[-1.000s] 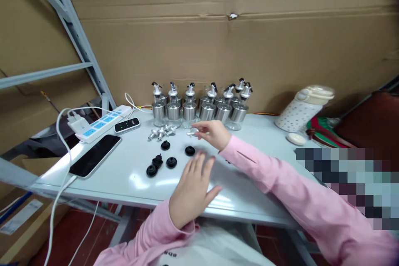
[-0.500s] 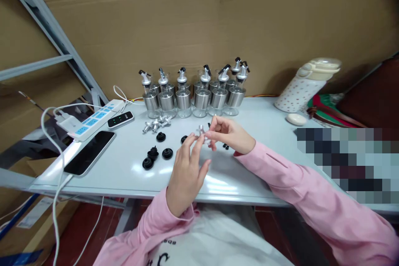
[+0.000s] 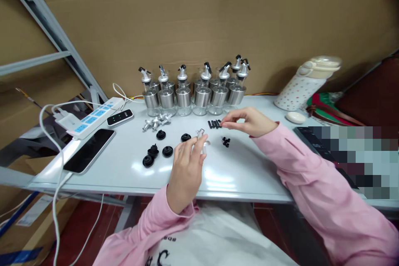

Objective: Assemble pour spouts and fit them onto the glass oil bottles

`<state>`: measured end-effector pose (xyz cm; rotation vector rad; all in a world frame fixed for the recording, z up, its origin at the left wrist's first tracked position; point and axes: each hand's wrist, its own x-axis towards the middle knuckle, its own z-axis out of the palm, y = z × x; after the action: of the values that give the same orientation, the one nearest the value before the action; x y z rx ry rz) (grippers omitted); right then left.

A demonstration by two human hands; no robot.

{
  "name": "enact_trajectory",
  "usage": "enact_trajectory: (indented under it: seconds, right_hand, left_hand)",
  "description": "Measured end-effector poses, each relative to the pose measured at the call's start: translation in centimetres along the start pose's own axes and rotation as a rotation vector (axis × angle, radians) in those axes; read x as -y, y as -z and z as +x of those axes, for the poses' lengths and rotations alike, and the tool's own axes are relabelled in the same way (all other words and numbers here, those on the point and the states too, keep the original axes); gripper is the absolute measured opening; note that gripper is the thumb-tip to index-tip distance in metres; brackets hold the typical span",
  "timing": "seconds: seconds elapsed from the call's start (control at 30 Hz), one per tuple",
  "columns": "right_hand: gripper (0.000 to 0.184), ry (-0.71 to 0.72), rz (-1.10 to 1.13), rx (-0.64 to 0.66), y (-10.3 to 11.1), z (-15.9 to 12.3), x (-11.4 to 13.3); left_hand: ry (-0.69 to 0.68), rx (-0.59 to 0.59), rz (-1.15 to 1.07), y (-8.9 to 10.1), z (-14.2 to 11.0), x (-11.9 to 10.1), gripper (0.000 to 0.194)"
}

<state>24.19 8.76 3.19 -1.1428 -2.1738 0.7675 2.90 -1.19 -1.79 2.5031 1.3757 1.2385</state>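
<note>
My left hand (image 3: 188, 166) holds a silver pourer spout (image 3: 200, 134) upright between thumb and fingers, over the near middle of the table; its lower part is mostly hidden. To its right, my right hand (image 3: 247, 121) pinches at the end of a row of small black flip caps (image 3: 213, 124), thumb and index finger closing on the rightmost one. A cluster of tiny black plugs (image 3: 226, 141) lies just below that hand. Several black ribbed stoppers (image 3: 167, 151) are scattered left of my left hand. More silver spouts (image 3: 156, 122) lie in a pile behind them.
Glass-and-steel bottles (image 3: 202, 99) with pourers stand in rows at the back. On the left are a phone (image 3: 89, 151), a power strip (image 3: 98, 116) with cables and a small black device (image 3: 120, 117). A spotted flask (image 3: 301, 87) and a white round object (image 3: 295, 117) sit right.
My right hand has left the spout and moved right and slightly back to the black flip caps. My left hand keeps the spout in nearly the same place.
</note>
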Motion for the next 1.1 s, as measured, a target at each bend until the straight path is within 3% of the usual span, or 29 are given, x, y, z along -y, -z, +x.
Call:
enact_trajectory:
  seconds: [0.1,0.23,0.4,0.77,0.83,0.93,1.03,1.1]
  right_hand:
    - [0.017,-0.016,-0.209,0.16,1.1,0.3,-2.2]
    - [0.015,-0.004,-0.286,0.273,0.5,0.6,-3.2]
    - [0.014,-0.051,-0.359,0.299,-0.5,1.0,-3.4]
    - [0.014,-0.054,-0.359,0.243,-0.9,1.0,-3.4]
    - [0.012,-0.054,-0.295,0.161,-1.1,0.9,-3.0]
    - [0.021,-0.042,0.073,0.063,-1.5,0.5,-1.7]
    - [0.031,-0.031,0.478,0.078,-2.0,0.2,-0.1]
    - [0.032,-0.013,0.588,0.075,-2.5,0.0,0.7]
  left_hand:
    - [-0.01,-0.067,-0.029,-0.3,-0.1,0.2,0.039]
    - [0.005,-0.18,-0.087,-0.4,-0.1,0.2,0.031]
    - [-0.006,-0.046,0.008,0.1,0.2,-0.2,0.028]
    - [0.019,0.021,-0.012,0.0,0.1,-0.1,0.031]
    - [0.026,0.024,-0.015,0.1,0.0,-0.2,0.032]
    - [0.024,0.017,-0.019,0.1,0.1,-0.2,0.033]
    - [0.021,0.013,-0.025,0.2,0.1,-0.2,0.031]
    - [0.021,0.016,-0.027,0.1,0.1,-0.3,0.031]
